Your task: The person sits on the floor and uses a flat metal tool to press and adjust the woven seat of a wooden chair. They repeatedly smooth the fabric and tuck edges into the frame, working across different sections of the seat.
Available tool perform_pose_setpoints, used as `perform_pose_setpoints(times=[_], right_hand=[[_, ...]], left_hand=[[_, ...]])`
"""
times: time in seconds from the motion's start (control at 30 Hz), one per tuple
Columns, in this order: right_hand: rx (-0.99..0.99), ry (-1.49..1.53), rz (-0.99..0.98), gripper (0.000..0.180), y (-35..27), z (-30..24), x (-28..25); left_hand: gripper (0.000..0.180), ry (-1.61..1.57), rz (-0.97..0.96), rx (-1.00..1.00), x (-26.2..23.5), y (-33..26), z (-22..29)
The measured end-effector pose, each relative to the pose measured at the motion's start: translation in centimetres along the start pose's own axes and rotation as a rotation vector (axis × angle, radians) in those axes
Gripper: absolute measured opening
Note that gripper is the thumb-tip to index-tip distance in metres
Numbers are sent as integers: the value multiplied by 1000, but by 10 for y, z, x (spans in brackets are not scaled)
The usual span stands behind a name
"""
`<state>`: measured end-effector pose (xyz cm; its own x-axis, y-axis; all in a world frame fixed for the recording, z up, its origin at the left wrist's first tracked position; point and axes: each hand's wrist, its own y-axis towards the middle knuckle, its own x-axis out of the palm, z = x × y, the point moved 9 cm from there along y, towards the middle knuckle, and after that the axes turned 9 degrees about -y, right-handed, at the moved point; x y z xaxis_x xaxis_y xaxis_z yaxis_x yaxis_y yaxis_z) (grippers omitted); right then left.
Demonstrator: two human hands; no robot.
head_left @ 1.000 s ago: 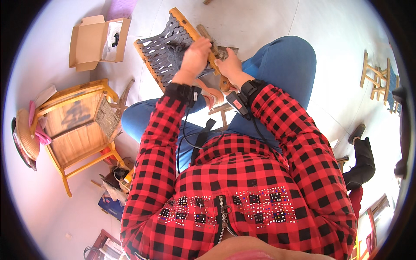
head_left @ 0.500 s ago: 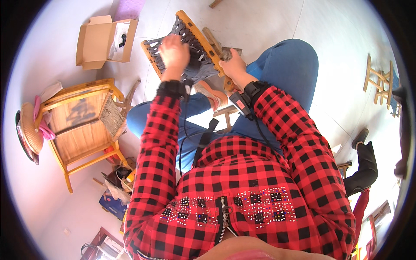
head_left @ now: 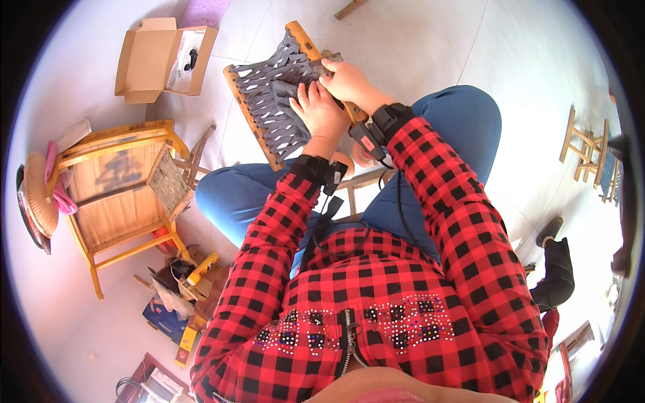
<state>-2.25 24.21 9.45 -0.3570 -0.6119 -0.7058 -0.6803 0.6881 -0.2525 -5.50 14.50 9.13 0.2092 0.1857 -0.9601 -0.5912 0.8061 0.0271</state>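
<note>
Left hand [head_left: 317, 111]: fingers spread flat on the grey webbing, gripping nothing.
Right hand [head_left: 349, 84]: just beyond, closed on the frame's far wooden rail.
Frame [head_left: 269, 101]: over the knees, long axis running up-right; webbing lies left of both hands.
Box [head_left: 161, 57]: open on the floor, farther left.

One woven seat frame [head_left: 272, 101], one cardboard box [head_left: 151, 60], two wooden chairs [head_left: 114, 195] and [head_left: 588, 151].

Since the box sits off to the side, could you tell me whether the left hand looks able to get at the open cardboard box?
Probably yes: the left hand rests on the woven seat, and bare floor lies between it and the cardboard box.
</note>
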Motion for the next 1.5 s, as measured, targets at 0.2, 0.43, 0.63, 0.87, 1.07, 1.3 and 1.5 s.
perform_pose_setpoints(times=[0.2, 0.43, 0.63, 0.87, 1.07, 1.3, 1.5], right_hand=[[-39, -233, -90, 40, 11, -22, -17], [-5, -313, -79, 33, 20, -35, -21], [-28, -418, -84, 46, 9, -31, -16], [-4, -360, -92, 39, 29, -30, -13], [21, -311, -76, 43, 40, -25, -25], [-26, -407, -89, 49, 64, -33, -32], [-48, -315, -21, 49, 72, -41, -44]], left_hand=[[44, 17, 151, 100, 1, -5, 29], [53, 170, -62, 278, 17, -14, 52], [52, 232, 1, 288, 25, -11, 47], [50, -359, -68, 191, 17, -12, 45], [42, -118, -171, 292, -2, -23, 62], [33, -261, -31, 278, -31, -18, 71], [27, -283, 77, 328, -44, -24, 75]])
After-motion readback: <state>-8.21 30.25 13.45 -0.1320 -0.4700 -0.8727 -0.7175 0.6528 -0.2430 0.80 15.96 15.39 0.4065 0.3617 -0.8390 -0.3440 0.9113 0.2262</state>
